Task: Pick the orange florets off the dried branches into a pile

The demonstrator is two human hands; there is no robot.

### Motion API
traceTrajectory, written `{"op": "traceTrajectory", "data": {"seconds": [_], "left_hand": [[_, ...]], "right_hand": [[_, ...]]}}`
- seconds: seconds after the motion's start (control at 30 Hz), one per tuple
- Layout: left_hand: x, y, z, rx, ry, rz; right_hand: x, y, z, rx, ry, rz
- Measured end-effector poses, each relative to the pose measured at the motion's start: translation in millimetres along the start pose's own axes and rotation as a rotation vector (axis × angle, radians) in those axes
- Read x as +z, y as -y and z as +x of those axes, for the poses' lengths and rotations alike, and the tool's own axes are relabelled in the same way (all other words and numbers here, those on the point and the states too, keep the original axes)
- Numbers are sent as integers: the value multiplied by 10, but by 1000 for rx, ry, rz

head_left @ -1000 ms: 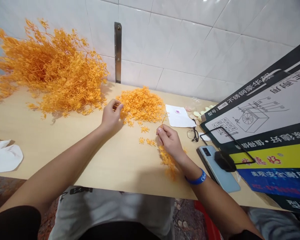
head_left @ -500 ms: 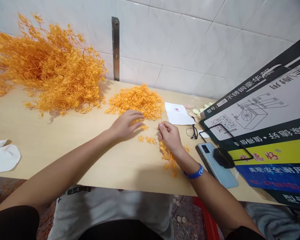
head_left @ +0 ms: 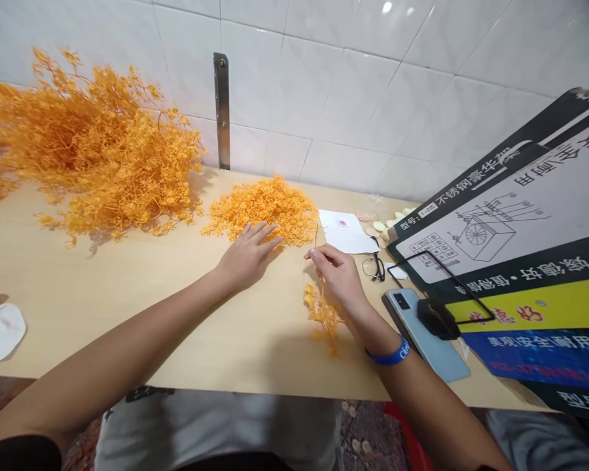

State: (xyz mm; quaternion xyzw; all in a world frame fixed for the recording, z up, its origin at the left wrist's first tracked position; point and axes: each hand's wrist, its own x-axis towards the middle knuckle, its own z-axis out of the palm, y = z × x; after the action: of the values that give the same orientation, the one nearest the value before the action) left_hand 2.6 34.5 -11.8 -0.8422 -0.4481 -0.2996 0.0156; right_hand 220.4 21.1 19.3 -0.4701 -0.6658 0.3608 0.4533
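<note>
Right hand [head_left: 338, 271]: pinching thin branching orange sprig [head_left: 320, 315].
Left hand [head_left: 248, 258]: fingers spread at frilly orange floret heap [head_left: 269, 203].
Counter [head_left: 201, 343]: smooth, pale beige.

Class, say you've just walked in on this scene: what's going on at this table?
A person's right hand pinches an orange flower sprig by its stem. The left hand, open with fingers spread, is at the near edge of a pile of orange florets. A bushy orange bunch sits farther left by the wall; eyeglasses and a smartphone lie to the right.
</note>
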Motion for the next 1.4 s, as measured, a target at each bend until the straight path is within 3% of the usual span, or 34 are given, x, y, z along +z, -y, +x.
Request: {"op": "traceTrajectory", "data": {"seconds": [0.1,0.27,0.33,0.4,0.6,0.73,0.87,1.0,1.13,1.4], "left_hand": [[-62,-156,-1,-32,22,-282],[-105,-419,-42,-184,407,-912],[-86,-473,-66,-266,539,-981],[-57,-493,-81,-334,594,-937],[-9,-443,-58,-418,396,-1012],[-11,-415,-29,-384,250,-969],[34,-385,-21,-468,231,-1006],[76,-345,-23,-483,186,-1043],[65,-335,-20,-465,199,-1043],[74,-291,8,-576,165,-1174]], "right_hand": [[-50,43,19,11,-37,20],[1,7,4,79,-30,133],[35,-7,-5,95,-34,158],[60,-10,-12,102,-46,170],[101,-11,-31,29,-53,25],[123,-31,-60,43,78,-7],[126,-58,-77,135,235,-24],[110,-59,-71,178,306,-196],[126,-54,-74,208,373,-164],[161,-87,-58,85,357,-65]]}}
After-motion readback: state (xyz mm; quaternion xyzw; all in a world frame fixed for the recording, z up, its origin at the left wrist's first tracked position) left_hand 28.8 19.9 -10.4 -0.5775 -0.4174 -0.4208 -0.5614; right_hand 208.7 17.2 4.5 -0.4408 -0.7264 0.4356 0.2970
